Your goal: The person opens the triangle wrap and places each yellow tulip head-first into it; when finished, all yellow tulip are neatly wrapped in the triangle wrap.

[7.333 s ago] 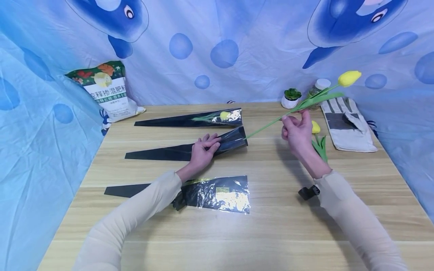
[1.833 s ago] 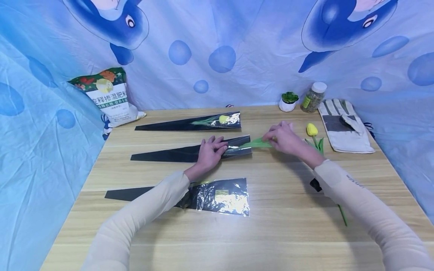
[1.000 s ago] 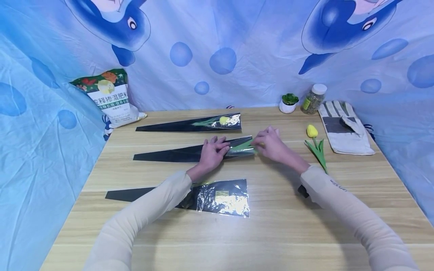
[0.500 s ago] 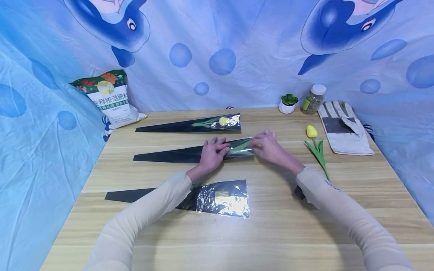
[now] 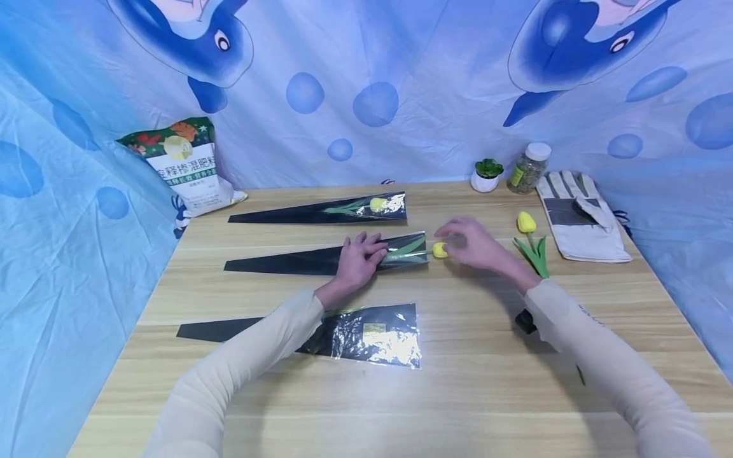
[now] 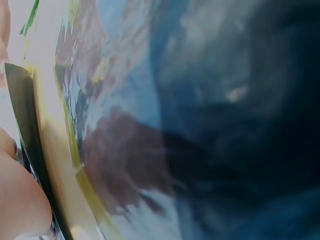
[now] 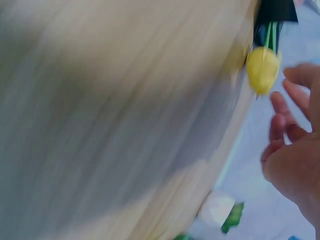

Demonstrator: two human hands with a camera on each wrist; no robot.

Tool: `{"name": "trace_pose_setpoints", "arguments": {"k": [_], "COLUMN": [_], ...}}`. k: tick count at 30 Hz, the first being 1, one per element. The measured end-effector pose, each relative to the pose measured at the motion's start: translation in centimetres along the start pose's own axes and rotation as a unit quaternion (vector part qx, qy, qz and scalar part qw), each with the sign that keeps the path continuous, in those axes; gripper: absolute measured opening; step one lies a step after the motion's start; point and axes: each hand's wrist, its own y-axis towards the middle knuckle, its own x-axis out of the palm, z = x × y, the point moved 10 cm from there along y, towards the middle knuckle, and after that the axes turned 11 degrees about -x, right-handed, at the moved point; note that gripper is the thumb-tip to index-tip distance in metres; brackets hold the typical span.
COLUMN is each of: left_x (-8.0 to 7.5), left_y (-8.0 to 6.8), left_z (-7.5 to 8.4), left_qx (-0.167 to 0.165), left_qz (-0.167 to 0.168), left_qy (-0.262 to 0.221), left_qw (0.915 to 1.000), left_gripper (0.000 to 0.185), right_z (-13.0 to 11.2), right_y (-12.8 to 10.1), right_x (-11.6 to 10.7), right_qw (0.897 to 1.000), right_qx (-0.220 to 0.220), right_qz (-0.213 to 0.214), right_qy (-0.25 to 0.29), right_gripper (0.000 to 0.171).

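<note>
Flat on the wooden table lies a black, clear-fronted flower sleeve [image 5: 286, 261], the middle of three. My left hand [image 5: 356, 259] rests on it with fingers spread. Inside it show the green leaves [image 5: 408, 247] of a tulip, whose yellow bloom [image 5: 439, 250] sticks out past the wide end. Close by the bloom is my right hand [image 5: 471, 245], fingers loosely bent and holding nothing. The right wrist view shows a gap between those fingers and the yellow bloom [image 7: 262, 71]. In the left wrist view, part of my hand [image 6: 22, 195] appears beside glossy sleeve film.
Behind lies a sleeve [image 5: 286, 213] with a tulip inside; nearer, another sleeve [image 5: 395, 337] is partly under my left forearm. A second loose tulip [image 5: 526, 222] lies right, partly beneath my right arm. Beyond are gloves [image 5: 590, 235], a jar [image 5: 528, 172], a potted succulent [image 5: 485, 184] and a fertilizer bag [image 5: 195, 172].
My right hand has slid the tulip leftward, stem first, into the middle sleeve, then let go of its bloom and drawn back right. My left hand has stayed on the sleeve.
</note>
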Motion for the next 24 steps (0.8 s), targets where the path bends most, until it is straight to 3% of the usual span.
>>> {"name": "trace_pose_setpoints", "arguments": {"k": [4,8,24], "left_x": [0.0,0.0,-0.1], "left_y": [0.0,0.1,0.5], "left_z": [-0.1,0.0,0.0], "left_qx": [0.000,0.001,-0.008], "left_qz": [-0.002,-0.001,-0.008], "left_qy": [0.001,0.001,0.003], "left_qw": [1.0000,1.0000,0.9999], "left_gripper": [0.021,0.021,0.021], "right_z": [1.6,1.7,0.3], "right_y": [-1.2,-1.6,-0.2], "right_x": [0.0,0.4,0.6], "right_qw": [0.997,0.996,0.998], "right_qx": [0.056,0.063,0.060], "right_qz": [-0.048,-0.065,-0.030], "right_qy": [-0.006,0.004,0.015], "right_gripper": [0.042,0.037,0.031]}}
